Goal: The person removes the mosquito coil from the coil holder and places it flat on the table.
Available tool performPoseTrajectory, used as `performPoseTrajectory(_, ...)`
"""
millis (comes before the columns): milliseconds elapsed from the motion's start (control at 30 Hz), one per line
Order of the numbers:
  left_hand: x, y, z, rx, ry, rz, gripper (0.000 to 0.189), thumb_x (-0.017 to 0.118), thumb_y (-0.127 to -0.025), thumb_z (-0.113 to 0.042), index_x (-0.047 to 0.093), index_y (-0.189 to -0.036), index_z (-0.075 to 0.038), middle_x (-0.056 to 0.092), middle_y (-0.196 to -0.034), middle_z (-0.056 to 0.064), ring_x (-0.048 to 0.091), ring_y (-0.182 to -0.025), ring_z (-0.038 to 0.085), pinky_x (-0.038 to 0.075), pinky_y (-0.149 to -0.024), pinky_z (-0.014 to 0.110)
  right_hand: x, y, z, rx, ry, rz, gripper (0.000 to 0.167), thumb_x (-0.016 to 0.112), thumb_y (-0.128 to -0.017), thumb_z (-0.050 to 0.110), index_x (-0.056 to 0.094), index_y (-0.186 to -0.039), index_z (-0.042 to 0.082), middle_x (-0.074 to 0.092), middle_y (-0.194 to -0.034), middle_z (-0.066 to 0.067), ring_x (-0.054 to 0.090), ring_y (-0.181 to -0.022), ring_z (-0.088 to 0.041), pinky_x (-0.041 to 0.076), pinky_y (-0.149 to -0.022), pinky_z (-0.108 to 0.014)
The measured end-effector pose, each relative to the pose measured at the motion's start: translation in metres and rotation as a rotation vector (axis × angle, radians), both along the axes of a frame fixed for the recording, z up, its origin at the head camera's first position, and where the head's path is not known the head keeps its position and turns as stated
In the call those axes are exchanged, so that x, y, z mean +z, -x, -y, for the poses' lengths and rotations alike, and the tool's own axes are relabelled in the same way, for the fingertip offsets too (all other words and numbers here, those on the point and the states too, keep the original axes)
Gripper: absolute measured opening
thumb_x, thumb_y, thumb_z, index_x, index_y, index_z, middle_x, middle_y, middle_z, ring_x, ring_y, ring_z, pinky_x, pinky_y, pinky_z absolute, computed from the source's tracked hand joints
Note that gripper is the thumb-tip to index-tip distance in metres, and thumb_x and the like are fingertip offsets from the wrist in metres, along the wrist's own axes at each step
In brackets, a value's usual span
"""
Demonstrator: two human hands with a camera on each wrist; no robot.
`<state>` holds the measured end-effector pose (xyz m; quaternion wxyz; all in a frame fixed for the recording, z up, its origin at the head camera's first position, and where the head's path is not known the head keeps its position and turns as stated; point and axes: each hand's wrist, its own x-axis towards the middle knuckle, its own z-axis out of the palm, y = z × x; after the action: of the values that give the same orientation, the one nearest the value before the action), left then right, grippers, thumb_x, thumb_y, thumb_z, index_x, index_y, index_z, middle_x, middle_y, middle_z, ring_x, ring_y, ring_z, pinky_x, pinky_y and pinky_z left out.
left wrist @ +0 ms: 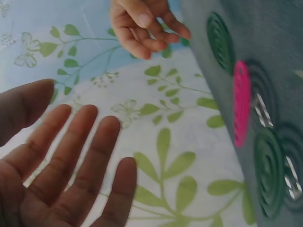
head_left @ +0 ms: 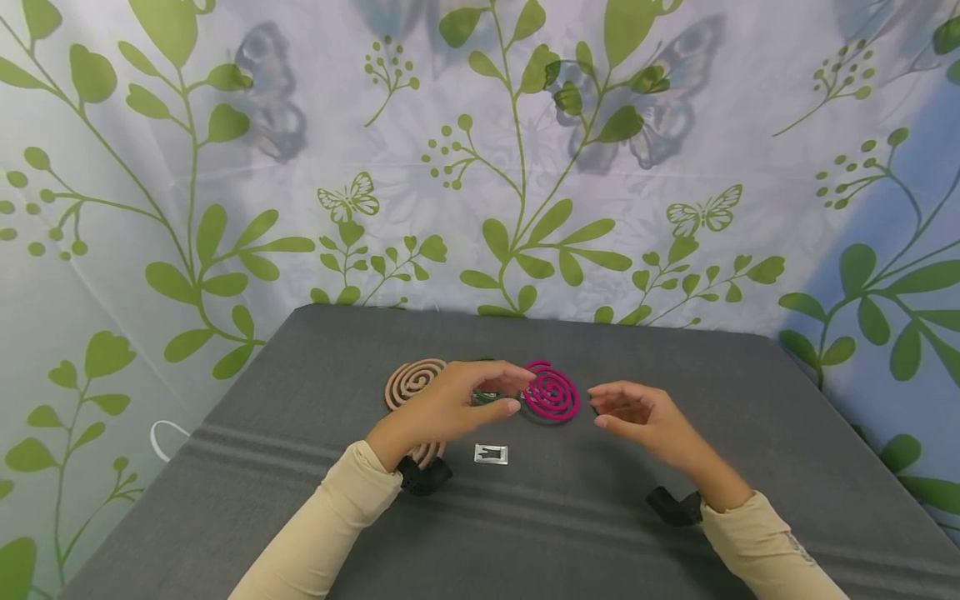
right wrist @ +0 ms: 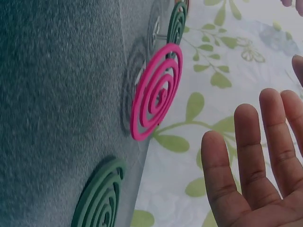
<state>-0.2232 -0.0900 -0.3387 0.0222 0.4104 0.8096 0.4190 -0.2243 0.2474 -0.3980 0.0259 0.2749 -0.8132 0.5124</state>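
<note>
My left hand (head_left: 459, 400) hovers above the table with its fingers extended and holds nothing. Opposite it, my right hand (head_left: 647, 419) is also raised, its fingers loosely bent and its palm bare. Between them a pink mosquito coil (head_left: 552, 393) sits raised over the cloth, with a metal stand (left wrist: 263, 111) beneath it. A green coil (left wrist: 269, 172), also on a stand, is partly behind my left hand in the head view. Another green coil (right wrist: 102, 201) shows in the right wrist view; my right hand covers most of it in the head view.
A tan coil (head_left: 395, 392) lies left of my left hand, and part of another tan coil (head_left: 429, 454) shows behind that wrist. A flat metal stand (head_left: 491, 453) lies nearer me. Grey cloth covers the table (head_left: 570, 533); a leaf-patterned curtain (head_left: 420, 275) hangs behind.
</note>
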Motion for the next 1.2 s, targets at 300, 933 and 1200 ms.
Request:
performPoseTrajectory(300, -0.016, -0.001, 0.034, 0.049, -0.136, -0.071, 0.032, 0.071, -0.106, -0.008, 0.072, -0.137, -0.002, 0.076, -0.130, 0.009, 0.072, -0.120, 0.029, 0.057, -0.103, 0.043, -0.002, 0.000, 0.011, 0.023, -0.024, -0.021, 0.031, 0.075, -0.100, 0.001, 0.071, -0.130, -0.008, 0.075, -0.118, 0.005, 0.070, -0.105, -0.005, 0.059, -0.089, -0.027)
performPoseTrajectory(933, -0.031, 0.001, 0.106, 0.097, -0.049, 0.020, 0.045, 0.078, -0.102, -0.013, 0.067, -0.144, -0.003, 0.070, -0.141, 0.013, 0.069, -0.123, 0.037, 0.058, -0.100, 0.046, -0.006, -0.001, 0.040, 0.099, -0.161, -0.115, 0.031, 0.080, -0.098, 0.006, 0.075, -0.128, 0.001, 0.078, -0.118, -0.013, 0.073, -0.106, -0.021, 0.061, -0.093, -0.047)
performPoseTrajectory(1200, -0.041, 0.003, 0.127, 0.087, -0.060, 0.087, 0.045, 0.077, -0.102, -0.012, 0.066, -0.145, -0.003, 0.069, -0.141, 0.021, 0.069, -0.123, 0.037, 0.057, -0.102, 0.053, -0.009, -0.002, 0.051, 0.125, -0.186, -0.104, 0.031, 0.081, -0.099, 0.011, 0.075, -0.129, 0.005, 0.078, -0.119, -0.011, 0.073, -0.107, -0.033, 0.060, -0.094, -0.050)
